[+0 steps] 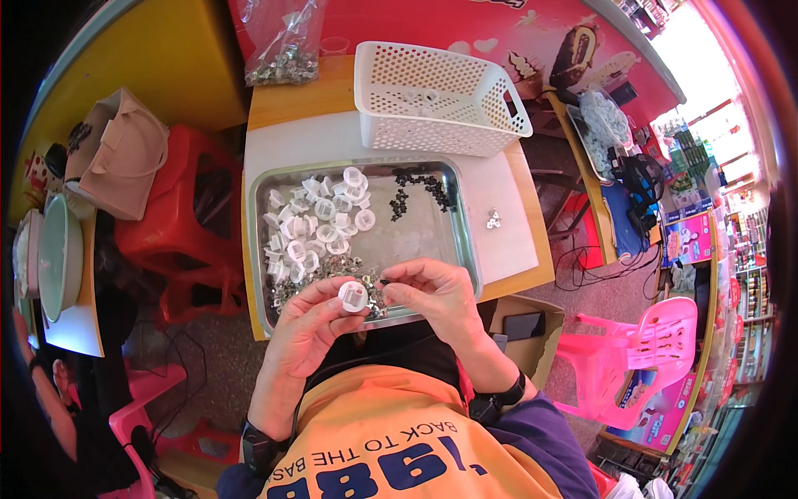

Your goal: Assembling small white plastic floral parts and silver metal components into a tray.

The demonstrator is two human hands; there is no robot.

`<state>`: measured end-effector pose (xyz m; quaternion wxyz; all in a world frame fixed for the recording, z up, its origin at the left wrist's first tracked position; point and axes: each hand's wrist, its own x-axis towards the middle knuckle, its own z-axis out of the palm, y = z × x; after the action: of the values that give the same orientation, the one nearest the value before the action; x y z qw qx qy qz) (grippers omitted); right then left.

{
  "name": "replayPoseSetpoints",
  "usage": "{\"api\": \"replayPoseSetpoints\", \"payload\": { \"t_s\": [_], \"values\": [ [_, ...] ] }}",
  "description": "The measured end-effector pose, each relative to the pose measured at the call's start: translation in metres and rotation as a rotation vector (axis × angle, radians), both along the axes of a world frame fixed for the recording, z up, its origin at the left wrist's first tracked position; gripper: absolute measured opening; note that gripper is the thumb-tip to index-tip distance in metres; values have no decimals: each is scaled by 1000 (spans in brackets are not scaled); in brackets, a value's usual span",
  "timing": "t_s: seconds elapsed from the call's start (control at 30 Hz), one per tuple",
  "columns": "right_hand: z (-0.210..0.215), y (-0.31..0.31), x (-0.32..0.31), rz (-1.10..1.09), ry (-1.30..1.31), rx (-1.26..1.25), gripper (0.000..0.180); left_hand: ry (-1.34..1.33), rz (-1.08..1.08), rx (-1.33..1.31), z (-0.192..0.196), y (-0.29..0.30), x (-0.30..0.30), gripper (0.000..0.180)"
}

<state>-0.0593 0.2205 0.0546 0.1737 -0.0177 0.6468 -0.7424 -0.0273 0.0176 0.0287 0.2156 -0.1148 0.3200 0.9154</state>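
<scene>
Over the near edge of a metal tray (407, 241), my left hand (307, 326) holds a round white plastic part (353, 296) between thumb and fingers. Close beside it, my right hand (432, 295) is closed in a pinch on a small black piece (384, 282). Inside the tray lie many similar white plastic parts (320, 212) on the left, a heap of small metal pieces (332, 270) at the near side, and small black pieces (420, 191) at the far right.
Behind the tray stands a white perforated basket (440, 133), with a bag of metal pieces (283, 66) to its left. A few small metal pieces (494, 219) lie right of the tray. Red stools (174, 200) and a pink chair (632, 349) flank the table. Another person's arm (41, 391) shows far left.
</scene>
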Motion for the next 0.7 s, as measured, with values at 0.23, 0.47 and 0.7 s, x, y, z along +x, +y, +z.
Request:
{"api": "replayPoseSetpoints", "payload": {
  "t_s": [0.23, 0.47, 0.7],
  "values": [
    [0, 0, 3, -28, 33, -35, 22, 0, -1, 13, -2, 0, 1, 30],
    [-2, 7, 6, -14, -91, -223, 23, -5, 3, 5, -2, 1, 3, 31],
    [-5, 6, 5, -47, -154, -382, 18, -8, 11, 4, 1, 2, 5, 29]
  ]
}}
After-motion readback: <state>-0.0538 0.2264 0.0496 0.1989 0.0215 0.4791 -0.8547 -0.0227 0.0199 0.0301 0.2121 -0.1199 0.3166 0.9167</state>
